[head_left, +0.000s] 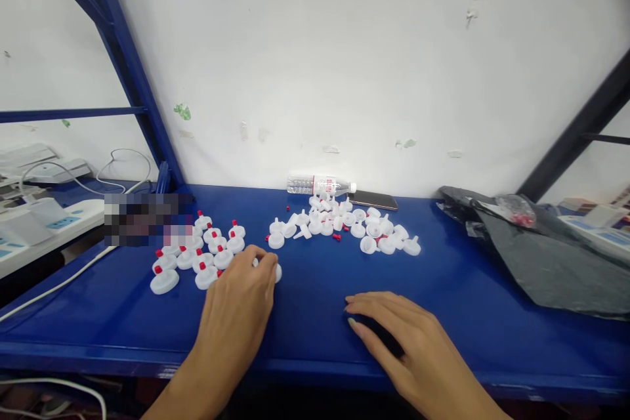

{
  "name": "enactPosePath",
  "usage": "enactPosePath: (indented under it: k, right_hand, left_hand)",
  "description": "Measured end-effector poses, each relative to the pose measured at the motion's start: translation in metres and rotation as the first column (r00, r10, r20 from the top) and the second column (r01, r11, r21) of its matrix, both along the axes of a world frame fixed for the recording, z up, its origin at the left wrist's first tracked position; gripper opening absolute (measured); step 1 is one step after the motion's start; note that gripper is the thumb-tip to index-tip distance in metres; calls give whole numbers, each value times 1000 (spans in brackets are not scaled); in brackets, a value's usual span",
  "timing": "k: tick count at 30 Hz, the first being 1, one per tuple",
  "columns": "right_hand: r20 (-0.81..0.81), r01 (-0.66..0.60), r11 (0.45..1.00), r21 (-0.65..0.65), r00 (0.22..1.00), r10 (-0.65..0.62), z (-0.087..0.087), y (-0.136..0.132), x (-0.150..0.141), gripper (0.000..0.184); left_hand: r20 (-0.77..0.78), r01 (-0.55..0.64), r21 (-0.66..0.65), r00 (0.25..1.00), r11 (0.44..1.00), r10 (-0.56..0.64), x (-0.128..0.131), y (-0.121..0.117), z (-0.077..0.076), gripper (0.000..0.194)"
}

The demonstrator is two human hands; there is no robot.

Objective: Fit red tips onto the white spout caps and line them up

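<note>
My left hand (pixel 241 298) is closed at the left-centre of the blue table, its fingers around a white nozzle cap (pixel 278 273) that is mostly hidden behind them. Just left of it stand several white nozzle caps with red tips (pixel 203 275), upright in a loose group. To the right, my right hand (pixel 401 335) hovers low near the table's front edge, thumb and fingers apart, nothing visible between them. Farther back lies a heap of loose white nozzle caps (pixel 327 228), some upright, some on their sides. A few small red tips (pixel 336 237) lie among them.
A clear plastic bottle (pixel 322 185) lies against the wall, beside a dark phone (pixel 373 200). Grey plastic bags (pixel 546 262) cover the right side, with a small clear bag of red pieces (pixel 522 213). White power strips (pixel 73 220) and cables are at the left.
</note>
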State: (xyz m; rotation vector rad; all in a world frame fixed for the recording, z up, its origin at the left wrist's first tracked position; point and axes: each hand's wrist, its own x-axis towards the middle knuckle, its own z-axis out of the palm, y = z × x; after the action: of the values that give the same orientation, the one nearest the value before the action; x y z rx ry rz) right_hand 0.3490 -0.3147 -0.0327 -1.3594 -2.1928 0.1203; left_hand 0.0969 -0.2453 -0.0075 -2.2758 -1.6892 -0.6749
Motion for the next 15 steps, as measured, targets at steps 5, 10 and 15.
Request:
enactPosePath:
  k: [5, 10, 15]
  right_hand:
    - [-25, 3, 1000, 10, 1000, -2, -2, 0, 1, 23]
    - [-39, -4, 1000, 1, 999, 4, -1, 0, 1, 25]
    - [-64, -5, 1000, -6, 998, 5, 1, 0, -1, 24]
  left_hand:
    - [-140, -188, 57, 971, 981, 194, -16, 9, 10, 28]
    - [-187, -276, 76, 940, 958, 285, -32, 21, 13, 31]
    - [-195, -295, 75, 933, 953, 304, -40, 27, 12, 34]
